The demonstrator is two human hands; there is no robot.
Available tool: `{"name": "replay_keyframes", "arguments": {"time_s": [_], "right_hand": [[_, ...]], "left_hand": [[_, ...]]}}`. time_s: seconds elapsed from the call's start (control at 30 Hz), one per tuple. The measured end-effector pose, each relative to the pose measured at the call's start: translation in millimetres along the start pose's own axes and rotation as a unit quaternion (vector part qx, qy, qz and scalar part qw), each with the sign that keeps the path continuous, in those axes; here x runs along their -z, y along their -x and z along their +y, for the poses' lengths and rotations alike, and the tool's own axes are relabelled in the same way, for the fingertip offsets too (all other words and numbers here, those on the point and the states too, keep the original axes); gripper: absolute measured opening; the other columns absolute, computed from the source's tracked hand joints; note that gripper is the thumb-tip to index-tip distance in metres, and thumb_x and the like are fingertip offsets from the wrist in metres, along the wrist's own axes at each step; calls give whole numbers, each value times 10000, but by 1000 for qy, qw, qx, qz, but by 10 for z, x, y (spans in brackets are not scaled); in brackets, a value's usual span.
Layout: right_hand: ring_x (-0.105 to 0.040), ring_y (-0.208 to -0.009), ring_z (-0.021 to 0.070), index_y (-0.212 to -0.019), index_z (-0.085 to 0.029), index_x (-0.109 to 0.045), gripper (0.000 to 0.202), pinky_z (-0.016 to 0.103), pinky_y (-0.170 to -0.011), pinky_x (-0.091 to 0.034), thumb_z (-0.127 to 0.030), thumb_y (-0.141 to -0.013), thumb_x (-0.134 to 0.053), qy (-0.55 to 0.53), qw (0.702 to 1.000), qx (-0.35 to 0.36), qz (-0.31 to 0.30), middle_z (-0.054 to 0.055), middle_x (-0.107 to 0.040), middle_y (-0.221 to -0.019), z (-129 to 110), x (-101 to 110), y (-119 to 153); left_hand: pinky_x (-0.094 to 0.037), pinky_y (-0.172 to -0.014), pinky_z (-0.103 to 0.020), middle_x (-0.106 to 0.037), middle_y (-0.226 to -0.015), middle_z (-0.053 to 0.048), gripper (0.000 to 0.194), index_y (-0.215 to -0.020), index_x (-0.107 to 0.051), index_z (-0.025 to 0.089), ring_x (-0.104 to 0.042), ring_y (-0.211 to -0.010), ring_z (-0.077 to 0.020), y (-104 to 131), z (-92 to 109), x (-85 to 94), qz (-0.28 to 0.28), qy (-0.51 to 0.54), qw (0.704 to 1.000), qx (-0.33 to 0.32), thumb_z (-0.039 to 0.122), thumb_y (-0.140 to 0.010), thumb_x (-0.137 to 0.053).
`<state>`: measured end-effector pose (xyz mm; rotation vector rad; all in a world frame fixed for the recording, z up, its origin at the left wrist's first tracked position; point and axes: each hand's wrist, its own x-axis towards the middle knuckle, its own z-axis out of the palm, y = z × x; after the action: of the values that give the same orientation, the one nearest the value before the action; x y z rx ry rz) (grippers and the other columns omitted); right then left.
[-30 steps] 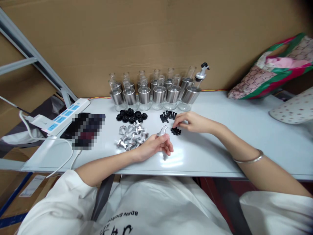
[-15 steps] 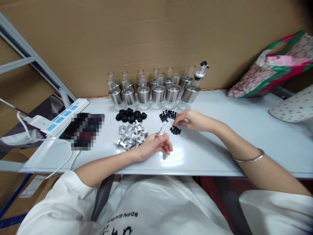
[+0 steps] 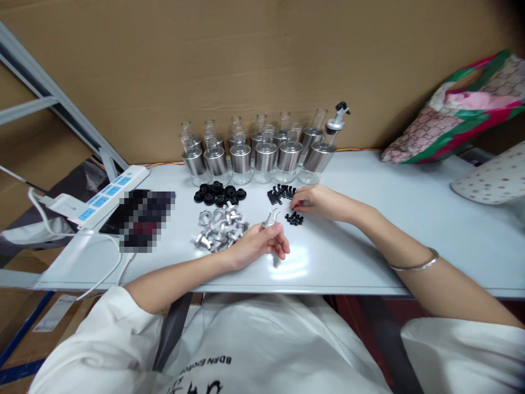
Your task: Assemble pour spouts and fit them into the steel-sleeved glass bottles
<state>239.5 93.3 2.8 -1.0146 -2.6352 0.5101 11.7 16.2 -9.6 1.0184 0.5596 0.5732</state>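
My left hand (image 3: 262, 241) is closed on a silver pourer spout (image 3: 271, 217), whose forked top sticks up past the thumb. My right hand (image 3: 315, 200) is pinched together between a small heap of black caps (image 3: 294, 219) and several thin black levers (image 3: 282, 192); whatever its fingertips hold is too small or hidden to make out. Left of my left hand lies a pile of silver spouts (image 3: 221, 225). Behind that pile are black rubber stoppers (image 3: 217, 192).
Glass bottles with steel sleeves (image 3: 240, 160) stand in two rows at the back; the rightmost front one carries a fitted pourer (image 3: 337, 119). On the left are a power strip (image 3: 110, 194) and a blurred dark object (image 3: 143, 221). A patterned bag (image 3: 430, 123) leans at the back right.
My right hand has shifted very slightly away from me, off the black caps and closer to the levers. My left hand keeps its hold on the spout in the same place.
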Motion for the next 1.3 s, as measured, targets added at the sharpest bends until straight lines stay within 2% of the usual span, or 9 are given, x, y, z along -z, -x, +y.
{"name": "replay_keyframes", "arguments": {"time_s": [0.53, 0.6, 0.67, 0.73, 0.8, 0.9, 0.97, 1.1, 1.3], "right_hand": [[-523, -618, 138, -718, -166, -594, 97, 256, -595, -402, -152, -763, -509, 45, 996, -70, -2, 32, -611, -700, -73, -4, 9], [-525, -613, 142, -718, -165, -593, 96, 270, -602, -411, -147, -759, -507, 48, 996, -73, 11, 38, -607, -699, -80, 18, 7], [-534, -629, 151, -721, -168, -600, 95, 289, -625, -427, -163, -761, -515, 41, 996, -63, 53, 50, -609, -722, -105, 53, 4], [-551, -662, 159, -728, -176, -608, 91, 307, -662, -450, -215, -775, -540, -7, 993, -48, 109, 54, -615, -747, -153, 86, 0], [-570, -690, 160, -737, -185, -612, 120, 311, -680, -475, -297, -777, -593, -110, 981, -46, 154, 49, -625, -764, -226, 98, -8], [-588, -706, 152, -730, -187, -609, 227, 299, -664, -507, -391, -706, -705, -284, 937, -60, 192, 37, -633, -782, -375, 67, -25], [-590, -711, 145, -717, -186, -613, 251, 293, -657, -516, -393, -669, -747, -350, 912, -57, 204, 34, -633, -799, -482, 23, -35], [-586, -718, 130, -712, -184, -641, 189, 280, -665, -508, -332, -682, -754, -382, 902, -27, 196, 28, -629, -801, -630, -58, -50], [-586, -747, 135, -736, -195, -664, 75, 274, -668, -485, -238, -716, -722, -358, 908, 8, 216, 28, -634, -807, -642, -96, -51]], "left_hand": [[-410, -655, -288, -605, -683, -24, 507, -722, -485, 148, -573, -596, -117, -4, 12, -4, -5, 0, 1000, -1, 634, -700, -629], [-411, -652, -287, -604, -682, -25, 509, -724, -490, 147, -575, -596, -118, -5, 7, 1, -4, 1, 1000, -1, 635, -699, -630], [-412, -648, -288, -605, -679, -26, 507, -722, -491, 147, -574, -593, -119, -6, 2, 5, -3, 4, 1000, 0, 634, -699, -631], [-412, -645, -290, -608, -678, -27, 506, -725, -498, 145, -573, -593, -120, -6, 1, 6, -2, 4, 1000, 0, 633, -700, -630], [-411, -648, -291, -610, -676, -29, 506, -728, -511, 142, -570, -595, -120, -4, 3, 5, -1, 2, 1000, 0, 632, -699, -631], [-409, -656, -294, -610, -675, -31, 503, -718, -521, 140, -566, -598, -120, -1, 9, 0, -3, 2, 1000, -1, 631, -698, -632], [-410, -663, -298, -610, -678, -33, 504, -702, -519, 141, -566, -600, -120, 1, 13, -4, -1, 3, 1000, -1, 632, -696, -633], [-413, -669, -300, -604, -680, -28, 513, -677, -510, 140, -563, -596, -117, 4, 20, -13, 5, -2, 1000, -2, 636, -684, -641], [-418, -659, -294, -598, -682, -33, 505, -666, -501, 144, -564, -611, -122, 2, 3, -1, 3, 0, 1000, -5, 630, -696, -636]]}}
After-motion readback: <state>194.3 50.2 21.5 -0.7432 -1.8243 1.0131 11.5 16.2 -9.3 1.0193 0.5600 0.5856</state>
